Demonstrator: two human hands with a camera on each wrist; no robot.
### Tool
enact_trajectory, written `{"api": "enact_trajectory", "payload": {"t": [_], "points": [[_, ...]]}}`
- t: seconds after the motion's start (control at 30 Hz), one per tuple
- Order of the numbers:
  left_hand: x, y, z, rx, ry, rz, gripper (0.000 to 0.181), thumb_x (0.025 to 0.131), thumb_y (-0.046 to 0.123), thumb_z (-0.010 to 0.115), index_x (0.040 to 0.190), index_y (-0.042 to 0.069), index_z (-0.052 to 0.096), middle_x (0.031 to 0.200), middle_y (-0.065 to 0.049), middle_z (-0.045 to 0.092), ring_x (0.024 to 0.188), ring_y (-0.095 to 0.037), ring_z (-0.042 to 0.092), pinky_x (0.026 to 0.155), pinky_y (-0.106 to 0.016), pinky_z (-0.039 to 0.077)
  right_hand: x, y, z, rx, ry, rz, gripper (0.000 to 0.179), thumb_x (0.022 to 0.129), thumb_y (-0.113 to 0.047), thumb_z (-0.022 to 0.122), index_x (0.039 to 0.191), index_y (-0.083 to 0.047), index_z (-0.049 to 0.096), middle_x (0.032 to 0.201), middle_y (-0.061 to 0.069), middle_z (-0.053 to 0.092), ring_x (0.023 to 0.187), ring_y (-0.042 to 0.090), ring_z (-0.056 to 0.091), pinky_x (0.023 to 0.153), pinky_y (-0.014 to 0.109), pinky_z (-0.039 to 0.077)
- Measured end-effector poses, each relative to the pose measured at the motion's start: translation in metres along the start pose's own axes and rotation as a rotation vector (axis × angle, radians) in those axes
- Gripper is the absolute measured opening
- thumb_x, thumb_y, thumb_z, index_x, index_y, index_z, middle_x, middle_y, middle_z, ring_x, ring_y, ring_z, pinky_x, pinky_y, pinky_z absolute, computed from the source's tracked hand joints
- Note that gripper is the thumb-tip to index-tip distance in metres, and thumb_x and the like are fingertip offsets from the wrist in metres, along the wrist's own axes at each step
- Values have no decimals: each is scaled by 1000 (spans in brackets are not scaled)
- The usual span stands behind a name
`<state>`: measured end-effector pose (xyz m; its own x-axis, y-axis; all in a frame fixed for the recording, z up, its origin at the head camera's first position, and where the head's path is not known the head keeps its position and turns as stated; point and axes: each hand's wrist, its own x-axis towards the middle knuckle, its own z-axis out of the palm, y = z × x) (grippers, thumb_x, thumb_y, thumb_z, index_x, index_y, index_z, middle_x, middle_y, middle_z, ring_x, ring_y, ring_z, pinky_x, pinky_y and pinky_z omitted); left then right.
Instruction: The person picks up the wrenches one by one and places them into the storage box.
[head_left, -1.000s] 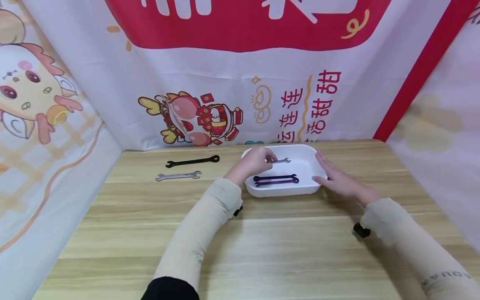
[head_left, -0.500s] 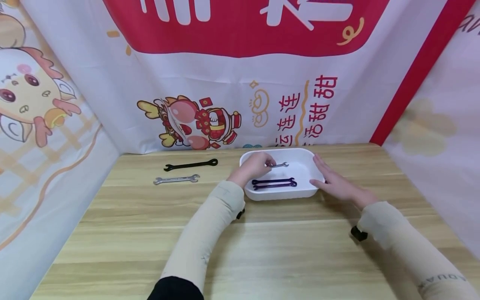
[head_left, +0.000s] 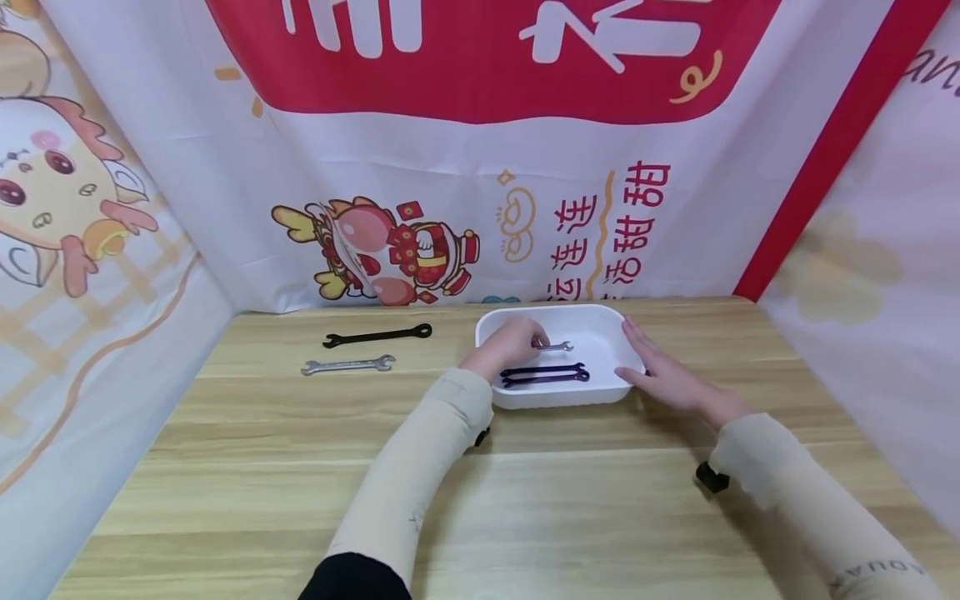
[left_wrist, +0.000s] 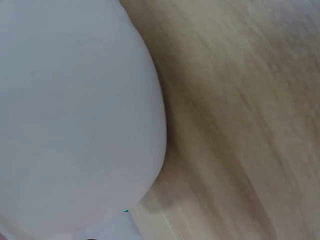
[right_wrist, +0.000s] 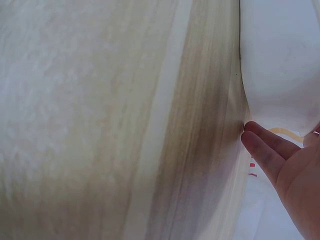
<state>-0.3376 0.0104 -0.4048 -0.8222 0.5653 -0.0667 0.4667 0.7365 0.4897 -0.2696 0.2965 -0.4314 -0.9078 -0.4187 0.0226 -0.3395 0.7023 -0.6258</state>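
Note:
Inside the white plastic basin [head_left: 562, 400], my left hand [head_left: 516, 342] pinches one end of a small silver wrench [head_left: 557, 347] low over the basin floor; whether the wrench touches the floor I cannot tell. Two dark purple wrenches [head_left: 546, 378] lie side by side near the basin's front wall, beside that hand's wrist. My right hand [head_left: 663, 367] rests against the basin's right end with fingers straight and thumb on the rim. In the right wrist view its fingertips [right_wrist: 255, 135] meet the basin's outer side. The left wrist view holds only the basin's outer wall [left_wrist: 85, 115] and the tabletop.
To the left of the basin, a black wrench [head_left: 377, 336] lies on the wooden table [head_left: 300, 467], with a silver open-ended wrench [head_left: 348, 365] in front of it. A printed cloth [head_left: 420, 150] hangs behind the table's back edge, and more cloth hangs on both sides.
The whole scene sits slightly lower in the head view. My left hand still holds the silver wrench in the basin, and the right hand stays at the basin's end.

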Motion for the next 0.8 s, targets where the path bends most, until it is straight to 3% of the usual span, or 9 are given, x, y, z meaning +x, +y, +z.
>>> {"api": "enact_trajectory", "payload": {"t": [0.37,0.8], "points": [[5,1,11,44,-34,-39,24,95,3,67,117,6,76,115,-7,72,111,-20,61,103,-31,46,1,-1,-1,7,-16,15,87,106,-31,56,164,-7,-4,169,12,-13,153,43,-3,120,60,6],[6,2,12,42,-33,-39,23,95,2,66,116,6,75,110,-8,71,107,-21,62,100,-32,47,-1,-5,-3,0,-27,27,86,106,-31,55,163,-8,-6,169,11,-15,153,42,-5,121,59,5]]}}
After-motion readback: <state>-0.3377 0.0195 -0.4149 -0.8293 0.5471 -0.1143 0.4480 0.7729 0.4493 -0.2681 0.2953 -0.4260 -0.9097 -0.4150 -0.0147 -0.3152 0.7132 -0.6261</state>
